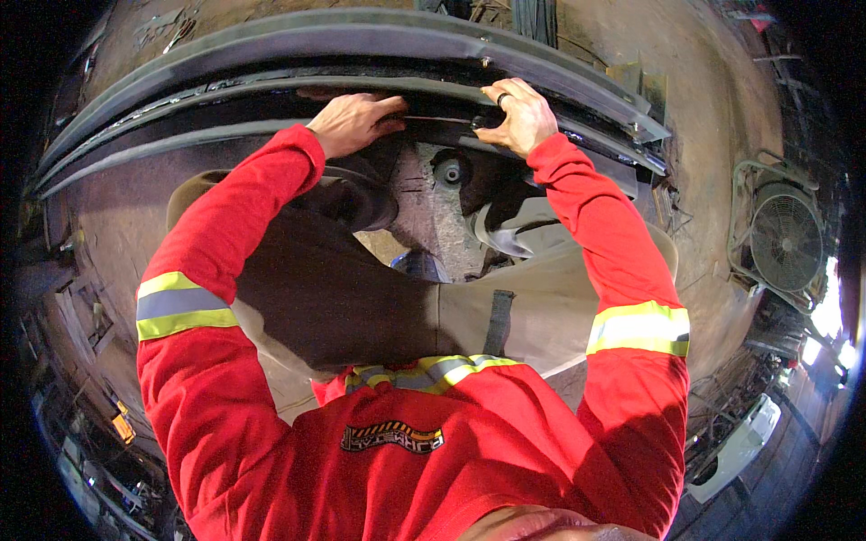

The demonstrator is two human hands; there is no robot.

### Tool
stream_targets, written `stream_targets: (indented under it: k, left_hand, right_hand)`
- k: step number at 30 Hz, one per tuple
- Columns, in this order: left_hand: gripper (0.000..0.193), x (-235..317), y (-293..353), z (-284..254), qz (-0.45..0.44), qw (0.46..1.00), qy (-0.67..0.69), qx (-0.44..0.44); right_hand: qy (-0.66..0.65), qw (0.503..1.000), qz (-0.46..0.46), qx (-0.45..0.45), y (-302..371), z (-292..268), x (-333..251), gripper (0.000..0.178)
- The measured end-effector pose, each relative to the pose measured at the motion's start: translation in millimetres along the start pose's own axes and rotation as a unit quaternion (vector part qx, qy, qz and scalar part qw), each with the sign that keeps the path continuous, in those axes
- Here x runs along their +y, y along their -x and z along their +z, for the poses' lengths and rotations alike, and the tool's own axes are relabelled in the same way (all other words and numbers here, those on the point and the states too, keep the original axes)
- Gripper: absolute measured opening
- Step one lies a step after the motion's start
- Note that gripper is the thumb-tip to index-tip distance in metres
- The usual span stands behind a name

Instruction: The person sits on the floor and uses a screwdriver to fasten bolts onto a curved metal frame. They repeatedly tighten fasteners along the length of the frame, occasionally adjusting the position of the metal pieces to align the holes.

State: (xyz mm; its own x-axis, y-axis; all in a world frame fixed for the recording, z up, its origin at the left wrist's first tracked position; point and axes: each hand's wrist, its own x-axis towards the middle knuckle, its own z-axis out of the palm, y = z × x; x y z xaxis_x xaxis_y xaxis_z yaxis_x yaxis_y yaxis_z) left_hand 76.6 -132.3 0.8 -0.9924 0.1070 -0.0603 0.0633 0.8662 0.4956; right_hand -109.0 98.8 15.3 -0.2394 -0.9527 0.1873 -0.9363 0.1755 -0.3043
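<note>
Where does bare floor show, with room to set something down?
Bare floor shows right of the beams, up to the fan; another patch lies between the beams' left end and the left sleeve. It's crowded at the beams, around the left hand and right hand, and below the fan, near the pale panel.

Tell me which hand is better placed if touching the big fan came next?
Probably the right hand. The fan is off to the person's right, so that hand is nearer. The left hand is farther away, with the right arm in between. Both hands are at the metal bars.
</note>
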Motion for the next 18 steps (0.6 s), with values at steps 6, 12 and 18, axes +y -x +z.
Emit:
stream_targets:
  k: [6, 12, 18]
  left_hand:
    - [0.033, 3.3, 1.0, -0.2, -0.004, 1.0, 0.0, -0.006]
    - [0.033, 6.5, 2.8, -3.1, -0.015, 1.0, 0.002, -0.014]
    - [0.032, 4.9, 2.5, -3.2, -0.009, 1.0, 0.012, -0.01]
  right_hand:
    - [0.003, 1.0, 0.005, -0.004, 0.5, 0.0, 0.4, 0.059]
    - [0.014, 1.0, -0.002, 0.0, 0.3, 0.5, 0.6, 0.061]
    - [0.001, 1.0, 0.004, -0.005, 0.7, -0.6, 0.9, 0.06]
